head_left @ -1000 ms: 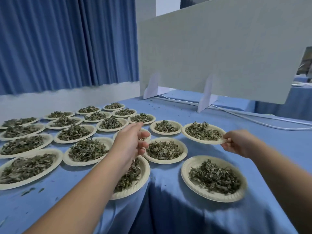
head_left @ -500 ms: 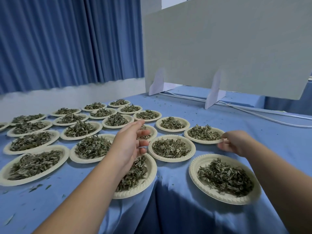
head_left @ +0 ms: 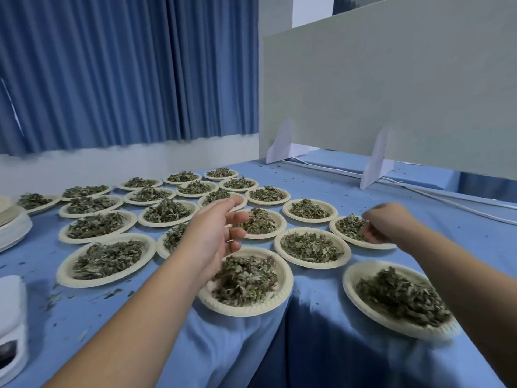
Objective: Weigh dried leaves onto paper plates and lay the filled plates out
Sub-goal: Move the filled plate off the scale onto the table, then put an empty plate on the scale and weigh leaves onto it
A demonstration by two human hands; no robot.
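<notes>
Left hand [head_left: 218, 236]: hanging over the middle of the spread, fingers out wide, holding nothing.
Right hand [head_left: 387, 224]: fingers curled onto the far rim of the end plate [head_left: 333, 227] out at 3 o'clock. It looks like a pinch, but it's a bit blurry.
Dried leaves [head_left: 349, 226]: piled on that plate, which sits flat on the surface [head_left: 419, 214] in the rows of filled plates.
Step, my guess: nudging that plate into line.
Biggest worry: the front plate [head_left: 286, 278] at 6 o'clock sits right where the cloth drops off. The left forearm passes just above it, so one lazy pull back could tip it over the edge.
Other worry: the corner plate [head_left: 349, 278] at 5 o'clock looks just as close to the drop.
Also: dragging a plate by its rim could flex the paper and spill the weighed leaves.
Writing/brands: none I can read, not even on the white device [head_left: 11, 331] at 8 o'clock.
</notes>
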